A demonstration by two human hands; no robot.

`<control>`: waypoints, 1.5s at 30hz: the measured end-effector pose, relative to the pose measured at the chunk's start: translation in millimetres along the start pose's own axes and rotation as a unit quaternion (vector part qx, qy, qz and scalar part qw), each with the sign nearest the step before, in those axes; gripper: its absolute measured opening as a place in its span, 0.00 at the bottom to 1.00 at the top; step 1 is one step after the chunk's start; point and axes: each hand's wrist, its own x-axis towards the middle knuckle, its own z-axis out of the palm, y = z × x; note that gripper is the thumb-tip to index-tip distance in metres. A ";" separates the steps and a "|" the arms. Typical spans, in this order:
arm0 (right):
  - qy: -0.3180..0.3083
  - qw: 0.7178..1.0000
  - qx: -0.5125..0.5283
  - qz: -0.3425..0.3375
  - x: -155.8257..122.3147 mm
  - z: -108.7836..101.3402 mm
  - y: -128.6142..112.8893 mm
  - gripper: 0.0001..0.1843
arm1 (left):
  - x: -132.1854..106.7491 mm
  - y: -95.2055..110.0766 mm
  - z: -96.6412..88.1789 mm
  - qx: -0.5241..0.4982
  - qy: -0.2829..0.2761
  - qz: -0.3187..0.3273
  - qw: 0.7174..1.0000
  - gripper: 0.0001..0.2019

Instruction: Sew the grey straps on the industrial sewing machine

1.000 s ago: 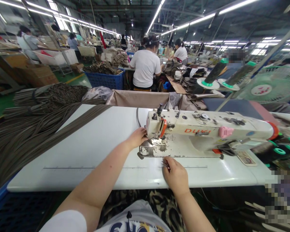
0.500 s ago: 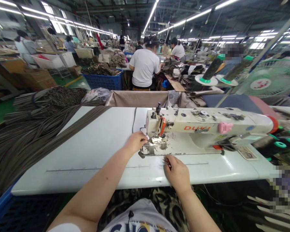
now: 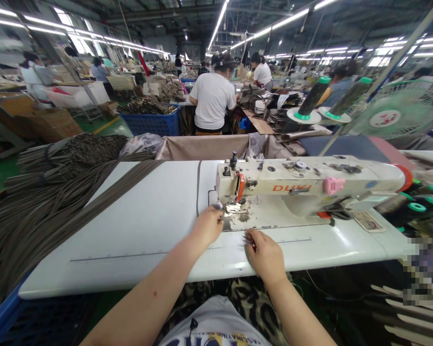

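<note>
My left hand point(image 3: 208, 225) is closed in a pinch just left of the needle area of a white sewing machine point(image 3: 288, 187). A narrow dark strap point(image 3: 198, 185) runs down the white tabletop and passes under this hand; a dark bit shows at the fingertips, though the fingers hide most of it. My right hand point(image 3: 266, 254) rests at the front of the machine bed, closed around small metal thread snips point(image 3: 248, 240) whose points stick out to the left. The presser foot point(image 3: 235, 208) sits between the two hands, beyond them.
A thick bundle of dark straps point(image 3: 75, 211) hangs over the tabletop's left side. Behind the table stands a fabric-lined bin point(image 3: 205, 146). Thread cones point(image 3: 312, 98) and a green fan point(image 3: 393, 115) are at the right. A person in white point(image 3: 214, 101) sits ahead, back turned.
My left hand has moved slightly toward me and to the right, uncovering more of the strap behind it. My right hand stays in place with the snips. The view has shifted a little.
</note>
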 end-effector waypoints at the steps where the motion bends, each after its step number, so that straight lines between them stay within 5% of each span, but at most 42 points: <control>1: -0.001 1.000 0.001 0.001 0.0 -0.1 -0.3 0.16 | -1.9 5.3 -0.2 0.007 -0.005 -0.014 1.000 0.03; 9: -0.016 1.000 -0.001 0.014 -2.0 1.0 -0.7 0.14 | -12.3 34.0 -1.6 0.013 -0.074 -0.059 0.995 0.15; 18: -0.007 0.997 0.080 0.023 -4.4 1.6 5.2 0.21 | -33.7 39.5 -6.9 0.072 -0.142 -0.005 0.987 0.28; 24: -0.023 0.952 0.284 0.111 -15.3 -14.9 13.0 0.13 | -42.5 37.8 -7.6 0.103 -0.074 0.062 0.990 0.24; 28: -0.011 0.902 0.382 0.202 -41.9 -31.1 26.3 0.21 | -45.8 23.5 5.4 0.070 -0.007 0.163 0.984 0.22; 32: 0.053 0.865 0.374 0.330 -76.6 -40.2 56.4 0.31 | -48.1 10.1 20.8 0.068 0.017 0.216 0.974 0.23; 36: 0.137 0.844 0.274 0.441 -118.5 -52.6 111.1 0.36 | -47.2 2.1 28.6 0.105 0.039 0.250 0.962 0.17; 41: 0.211 0.780 0.105 0.580 -186.4 -96.6 175.6 0.24 | -44.5 -14.4 35.1 0.161 0.055 0.310 0.936 0.14; 45: 0.227 0.736 -0.016 0.638 -226.0 -136.0 202.4 0.15 | -39.2 -28.5 45.0 0.179 0.083 0.337 0.921 0.14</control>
